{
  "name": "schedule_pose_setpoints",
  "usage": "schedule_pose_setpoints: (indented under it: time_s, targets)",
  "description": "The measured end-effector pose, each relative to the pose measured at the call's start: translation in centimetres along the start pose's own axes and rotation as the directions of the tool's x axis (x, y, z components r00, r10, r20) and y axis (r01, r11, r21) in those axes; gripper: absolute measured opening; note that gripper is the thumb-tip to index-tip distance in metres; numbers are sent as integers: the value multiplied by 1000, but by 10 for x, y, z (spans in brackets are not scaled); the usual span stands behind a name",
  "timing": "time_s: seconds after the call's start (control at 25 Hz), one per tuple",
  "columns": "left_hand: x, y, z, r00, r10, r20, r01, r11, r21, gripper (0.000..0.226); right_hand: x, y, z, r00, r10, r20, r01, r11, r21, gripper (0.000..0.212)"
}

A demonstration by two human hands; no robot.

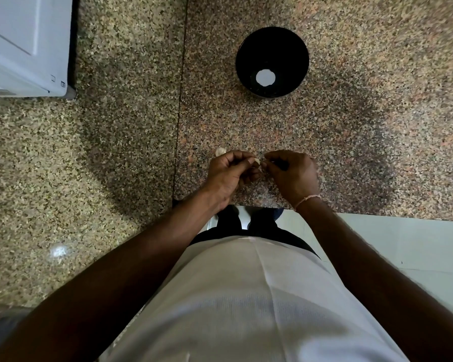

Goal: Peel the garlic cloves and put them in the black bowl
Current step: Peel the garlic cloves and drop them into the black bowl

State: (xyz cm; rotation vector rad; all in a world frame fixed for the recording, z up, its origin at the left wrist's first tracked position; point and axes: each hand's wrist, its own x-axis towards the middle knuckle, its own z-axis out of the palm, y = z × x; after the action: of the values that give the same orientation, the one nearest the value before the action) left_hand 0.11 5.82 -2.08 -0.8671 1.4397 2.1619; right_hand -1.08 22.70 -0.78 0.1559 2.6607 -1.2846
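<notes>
A white appliance [26, 45] is seen at the far left corner of the speckled stone counter [115, 152]. Near the front edge, a garlic clove [257, 161] is pinched in the curled fingers of the left hand [226, 176]; another clove [220, 151] lies just beyond its knuckles. The right hand [292, 173] is curled at the pinched clove. The black bowl [272, 61] stands farther back

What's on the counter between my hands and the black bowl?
Nothing: in the head view only bare speckled counter lies between the hands and the black bowl.
</notes>
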Motion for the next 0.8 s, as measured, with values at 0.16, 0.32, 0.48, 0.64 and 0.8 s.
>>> schedule_pose_setpoints:
  time_s: [0.16,0.32,0.48,0.64,0.8]
  targets:
    - [1,1,-1,1000,-16,-4,16,1000,18,10,-2,-3,1,998,-66,-5,66,996,-66,14]
    - [2,0,-1,1000,-8,2,8,1000,25,9,-3,0,4,996,-73,-59,69,995,-72,7]
    - [2,0,-1,1000,22,21,-23,999,49,9,-9,1,5,1000,-31,-2,31,999,28,19]
    - [1,2,0,992,92,85,-106,978,179,10,-13,1,8,999,31,8,-32,989,143,17]
    - [3,4,-5,979,168,119,-200,916,348,12,-14,0,8,999,39,-8,-37,988,153,13]
